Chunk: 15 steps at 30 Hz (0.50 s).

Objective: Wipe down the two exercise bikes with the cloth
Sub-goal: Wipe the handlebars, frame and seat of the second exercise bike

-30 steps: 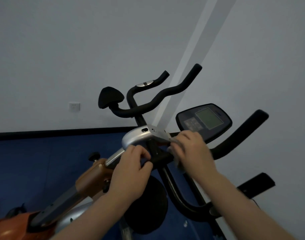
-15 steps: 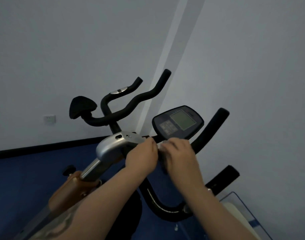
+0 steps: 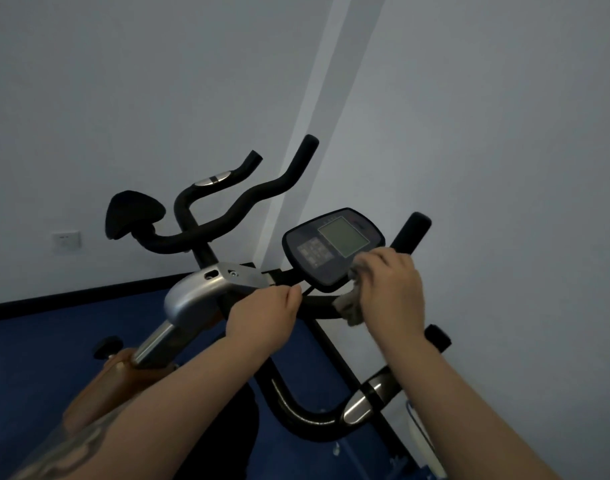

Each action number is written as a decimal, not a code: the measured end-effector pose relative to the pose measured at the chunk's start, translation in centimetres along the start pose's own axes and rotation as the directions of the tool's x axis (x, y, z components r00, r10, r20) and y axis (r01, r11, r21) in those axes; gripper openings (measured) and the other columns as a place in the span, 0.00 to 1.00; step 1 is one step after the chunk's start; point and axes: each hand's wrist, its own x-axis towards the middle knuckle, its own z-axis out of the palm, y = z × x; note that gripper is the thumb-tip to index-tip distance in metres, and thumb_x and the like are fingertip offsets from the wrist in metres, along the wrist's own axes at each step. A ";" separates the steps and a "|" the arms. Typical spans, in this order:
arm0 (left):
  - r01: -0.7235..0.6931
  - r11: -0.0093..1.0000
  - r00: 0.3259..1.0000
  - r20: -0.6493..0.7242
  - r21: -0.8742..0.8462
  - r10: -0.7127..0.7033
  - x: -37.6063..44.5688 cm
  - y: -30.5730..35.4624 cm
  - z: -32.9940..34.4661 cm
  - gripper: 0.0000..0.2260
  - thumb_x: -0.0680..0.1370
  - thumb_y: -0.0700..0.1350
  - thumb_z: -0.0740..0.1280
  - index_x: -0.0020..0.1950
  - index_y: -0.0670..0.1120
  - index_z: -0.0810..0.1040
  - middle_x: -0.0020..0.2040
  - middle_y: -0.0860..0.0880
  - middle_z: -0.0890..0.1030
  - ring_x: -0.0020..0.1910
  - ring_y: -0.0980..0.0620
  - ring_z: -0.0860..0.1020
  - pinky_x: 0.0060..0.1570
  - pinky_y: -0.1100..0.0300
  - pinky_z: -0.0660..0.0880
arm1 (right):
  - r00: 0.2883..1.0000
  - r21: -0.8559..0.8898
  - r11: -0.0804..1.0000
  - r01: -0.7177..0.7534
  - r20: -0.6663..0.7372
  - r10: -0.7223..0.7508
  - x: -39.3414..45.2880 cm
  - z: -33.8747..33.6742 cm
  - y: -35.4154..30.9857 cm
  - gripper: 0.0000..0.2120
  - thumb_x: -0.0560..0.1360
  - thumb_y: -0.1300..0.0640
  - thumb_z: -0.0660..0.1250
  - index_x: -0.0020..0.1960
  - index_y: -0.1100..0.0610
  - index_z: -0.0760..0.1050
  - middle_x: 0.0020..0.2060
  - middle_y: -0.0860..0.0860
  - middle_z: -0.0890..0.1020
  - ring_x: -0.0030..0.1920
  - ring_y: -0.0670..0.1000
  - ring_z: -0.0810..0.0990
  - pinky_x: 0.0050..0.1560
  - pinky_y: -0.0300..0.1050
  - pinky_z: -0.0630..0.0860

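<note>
Right hand point(image 3: 390, 292) bunched round one grey cloth point(image 3: 353, 304), pressing it against the console point(image 3: 333, 249) lower edge where the black handlebar point(image 3: 409, 233) passes. Left hand point(image 3: 265, 315) curled over the same bar beside the silver stem cap point(image 3: 199, 292). Two bikes: near one held, second bike point(image 3: 227, 216) behind it (saddle and bars only). White wall point(image 3: 504, 168) close on the right; blue floor point(image 3: 36, 341) open to the left.

Pale grey walls point(image 3: 158, 81) meet in a far corner. A white wall socket point(image 3: 66, 240) sits low on the left — just above a black skirting strip point(image 3: 71, 296) that edges the blue floor point(image 3: 36, 358).
</note>
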 end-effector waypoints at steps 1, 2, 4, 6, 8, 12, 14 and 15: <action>0.003 1.000 1.000 -0.004 0.002 -0.003 0.0 0.1 -0.1 0.04 0.82 0.42 0.57 0.53 0.46 0.70 0.35 0.54 0.65 0.38 0.51 0.74 0.33 0.53 0.74 | 1.000 -0.018 1.000 -0.023 -0.009 0.022 -0.9 0.3 -1.0 0.07 0.74 0.61 0.68 0.49 0.53 0.82 0.52 0.48 0.81 0.54 0.53 0.74 0.51 0.45 0.68; 0.011 1.000 1.000 -0.001 0.002 -0.011 -0.1 0.1 -0.1 0.03 0.82 0.42 0.57 0.52 0.46 0.70 0.34 0.54 0.65 0.37 0.51 0.72 0.31 0.55 0.70 | 1.000 -0.027 0.999 -0.019 -0.014 0.019 -2.2 0.7 -2.1 0.07 0.72 0.62 0.70 0.48 0.52 0.82 0.51 0.47 0.81 0.53 0.53 0.74 0.51 0.45 0.67; 0.030 0.998 0.999 -0.010 -0.052 -0.030 0.0 0.5 -0.4 0.06 0.81 0.43 0.58 0.48 0.44 0.72 0.34 0.53 0.67 0.34 0.51 0.71 0.31 0.54 0.69 | 0.998 0.021 0.998 0.053 -0.025 -0.053 -4.0 0.8 -2.9 0.08 0.70 0.62 0.72 0.47 0.52 0.83 0.48 0.46 0.82 0.52 0.52 0.75 0.50 0.46 0.67; 0.067 0.975 0.997 -0.027 -0.211 -0.075 1.2 1.6 -0.9 0.13 0.82 0.48 0.57 0.41 0.44 0.75 0.35 0.50 0.74 0.34 0.50 0.74 0.34 0.53 0.71 | 0.998 0.156 0.986 0.053 -0.023 -0.050 -2.9 -0.1 -1.4 0.07 0.75 0.62 0.69 0.48 0.52 0.83 0.48 0.45 0.81 0.51 0.50 0.74 0.49 0.44 0.68; 0.048 0.959 0.999 0.015 -0.279 -0.046 3.2 3.3 -1.1 0.17 0.82 0.51 0.57 0.40 0.43 0.77 0.36 0.48 0.78 0.36 0.49 0.76 0.35 0.55 0.70 | 0.996 0.322 0.945 -0.052 -0.057 0.074 -0.8 -1.9 1.0 0.08 0.78 0.61 0.65 0.50 0.54 0.83 0.50 0.46 0.81 0.52 0.49 0.73 0.52 0.42 0.69; -0.142 0.990 0.987 0.075 0.008 0.141 4.8 6.0 -0.3 0.04 0.81 0.43 0.59 0.51 0.43 0.70 0.34 0.47 0.69 0.31 0.47 0.70 0.28 0.55 0.68 | 0.886 0.399 0.909 -0.120 -0.371 0.279 3.5 -4.7 3.3 0.09 0.79 0.58 0.64 0.56 0.55 0.81 0.52 0.47 0.77 0.55 0.47 0.69 0.58 0.35 0.67; -0.186 0.949 0.983 0.047 0.253 0.180 4.4 6.0 0.5 0.08 0.78 0.37 0.60 0.54 0.45 0.66 0.33 0.49 0.62 0.27 0.50 0.62 0.24 0.59 0.60 | 0.891 0.506 0.854 -0.120 -0.325 0.317 5.8 -4.3 3.3 0.10 0.80 0.57 0.63 0.59 0.54 0.80 0.55 0.46 0.75 0.58 0.48 0.72 0.58 0.27 0.64; -0.199 0.934 0.980 0.040 0.298 0.196 4.2 6.0 0.9 0.09 0.77 0.36 0.60 0.55 0.45 0.67 0.33 0.49 0.60 0.27 0.51 0.61 0.23 0.60 0.57 | 0.905 0.565 0.813 -0.140 -0.259 0.336 6.7 -3.6 3.1 0.11 0.80 0.56 0.63 0.60 0.55 0.80 0.57 0.47 0.74 0.58 0.49 0.74 0.59 0.30 0.66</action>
